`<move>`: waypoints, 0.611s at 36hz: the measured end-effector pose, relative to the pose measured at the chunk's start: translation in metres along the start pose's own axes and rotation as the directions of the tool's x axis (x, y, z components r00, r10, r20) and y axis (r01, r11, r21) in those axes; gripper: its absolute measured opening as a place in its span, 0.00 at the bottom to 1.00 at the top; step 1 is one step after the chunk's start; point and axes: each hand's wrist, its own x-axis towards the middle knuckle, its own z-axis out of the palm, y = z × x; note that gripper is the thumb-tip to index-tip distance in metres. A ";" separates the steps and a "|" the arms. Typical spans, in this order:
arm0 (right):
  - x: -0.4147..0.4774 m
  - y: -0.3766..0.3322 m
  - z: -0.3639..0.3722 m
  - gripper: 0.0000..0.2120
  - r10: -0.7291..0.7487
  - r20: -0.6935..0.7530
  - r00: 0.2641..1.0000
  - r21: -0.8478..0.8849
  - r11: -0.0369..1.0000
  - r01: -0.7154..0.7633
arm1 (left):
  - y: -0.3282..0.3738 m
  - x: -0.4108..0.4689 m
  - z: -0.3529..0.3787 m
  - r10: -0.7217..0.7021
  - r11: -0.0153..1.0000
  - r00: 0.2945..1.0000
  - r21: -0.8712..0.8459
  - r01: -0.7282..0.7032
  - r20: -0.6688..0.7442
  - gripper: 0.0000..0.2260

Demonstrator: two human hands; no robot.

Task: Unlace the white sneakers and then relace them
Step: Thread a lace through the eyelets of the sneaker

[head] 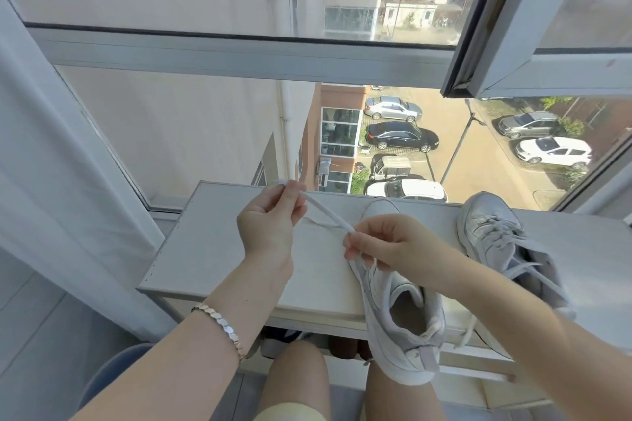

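Head view: left hand [270, 219] and right hand [386, 243] pinch a lace [328, 214] above the table [222, 232]; a sneaker [400, 311] overhangs its near edge.

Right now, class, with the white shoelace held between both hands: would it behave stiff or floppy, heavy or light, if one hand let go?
Probably floppy: the shoelace runs straight only where the left hand and right hand pinch it taut, and laces on the other sneaker droop slack. Likely very light: fingertips alone hold it. Released, it should drop limp.
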 end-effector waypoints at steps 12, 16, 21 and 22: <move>0.005 -0.011 -0.012 0.03 -0.050 -0.278 0.959 0.148 0.985 0.094 | -0.010 -0.032 0.007 -0.129 0.930 0.845 0.359 -0.078 0.518 0.05; 0.006 -0.013 -0.012 0.03 -0.028 -0.304 0.952 0.155 0.985 0.078 | -0.009 -0.030 0.008 -0.101 0.938 0.852 0.334 -0.090 0.514 0.06; 0.006 -0.007 -0.008 0.04 -0.016 -0.293 0.956 0.113 0.992 0.051 | -0.013 -0.030 0.008 -0.127 0.942 0.889 0.333 -0.030 0.439 0.04; 0.006 -0.004 -0.007 0.05 -0.013 -0.309 0.951 0.070 0.997 0.036 | -0.015 -0.029 0.008 -0.140 0.940 0.899 0.342 -0.012 0.415 0.05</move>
